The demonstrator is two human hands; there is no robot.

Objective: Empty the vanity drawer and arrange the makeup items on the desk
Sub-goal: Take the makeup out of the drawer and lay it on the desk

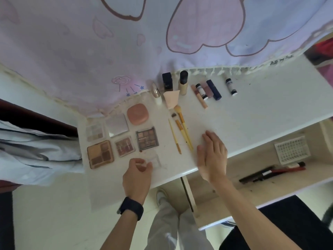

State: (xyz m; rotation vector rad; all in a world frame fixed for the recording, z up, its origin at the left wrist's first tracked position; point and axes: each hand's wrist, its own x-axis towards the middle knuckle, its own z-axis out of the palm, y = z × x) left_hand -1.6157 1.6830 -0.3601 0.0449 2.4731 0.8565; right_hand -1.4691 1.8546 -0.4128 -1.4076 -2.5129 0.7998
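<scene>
On glossy white desk (252,109), left hand (137,175) pinching clear square case (155,159), right hand (213,157) flat, empty

One wide-angle camera, worn on the head, looks steeply down from above the white desk (261,109), facing the pink printed cloth (90,51) behind it, near enough that the left hand (137,175) pinching a clear case (155,159) and the flat right hand (212,157) sit mid-frame, the open drawer (252,163) at right.

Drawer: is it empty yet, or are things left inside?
Not empty. The drawer stands pulled open, and a white grid tray and several black and red pencils lie inside.
</scene>
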